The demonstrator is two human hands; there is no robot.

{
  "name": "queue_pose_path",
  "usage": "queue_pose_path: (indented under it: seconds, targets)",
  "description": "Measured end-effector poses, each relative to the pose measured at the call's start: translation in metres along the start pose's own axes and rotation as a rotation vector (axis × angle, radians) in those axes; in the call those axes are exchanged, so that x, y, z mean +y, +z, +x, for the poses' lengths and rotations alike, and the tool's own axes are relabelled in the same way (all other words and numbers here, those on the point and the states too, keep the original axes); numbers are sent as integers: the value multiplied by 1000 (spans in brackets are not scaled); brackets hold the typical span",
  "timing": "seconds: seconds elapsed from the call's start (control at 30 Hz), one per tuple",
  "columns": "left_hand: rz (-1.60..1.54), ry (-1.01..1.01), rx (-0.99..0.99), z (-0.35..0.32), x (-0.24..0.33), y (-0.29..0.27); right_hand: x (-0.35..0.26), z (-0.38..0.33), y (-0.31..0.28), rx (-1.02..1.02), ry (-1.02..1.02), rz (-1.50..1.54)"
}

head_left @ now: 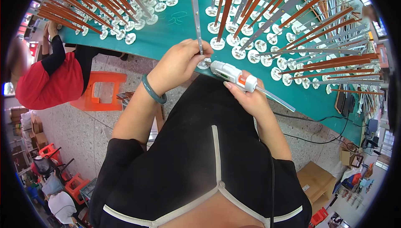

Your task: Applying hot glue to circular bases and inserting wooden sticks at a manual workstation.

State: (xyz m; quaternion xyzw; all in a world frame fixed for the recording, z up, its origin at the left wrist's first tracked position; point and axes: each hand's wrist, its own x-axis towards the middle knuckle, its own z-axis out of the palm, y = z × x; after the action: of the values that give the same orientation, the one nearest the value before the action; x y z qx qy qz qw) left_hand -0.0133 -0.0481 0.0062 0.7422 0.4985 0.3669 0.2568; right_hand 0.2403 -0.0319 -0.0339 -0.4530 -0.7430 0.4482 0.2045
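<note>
My left hand (180,64) pinches a thin grey strip (194,8) dotted with small yellowish squares, close to its lower end. The strip stands upright on a round white base (204,63) at the table's near edge. In my right hand (249,98) is a white hot glue gun (227,71), its nozzle end beside that base. A clear glue stick (275,98) sticks out of the gun's back. Whether glue is coming out is too small to tell. Just beyond, a brown strip (224,10) stands on another round white base (217,43).
On the green table (167,33) many brown and grey strips stand on white bases, crowded right and far left. Black cables (311,119) run off the right side. A person in a red top (52,79) sits at left by an orange stool (100,90). A cardboard box (319,182) lies on the floor.
</note>
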Motion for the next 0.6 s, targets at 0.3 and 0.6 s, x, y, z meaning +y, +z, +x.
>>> queue_pose_path:
  seconds: [0.3,0.6]
  targets:
    - [-1,-3,10,-1,-1,2,-3,0,1,17,-2,5]
    - [-11,-14,10,0,0,2,-4,0,-2,8,6,-16]
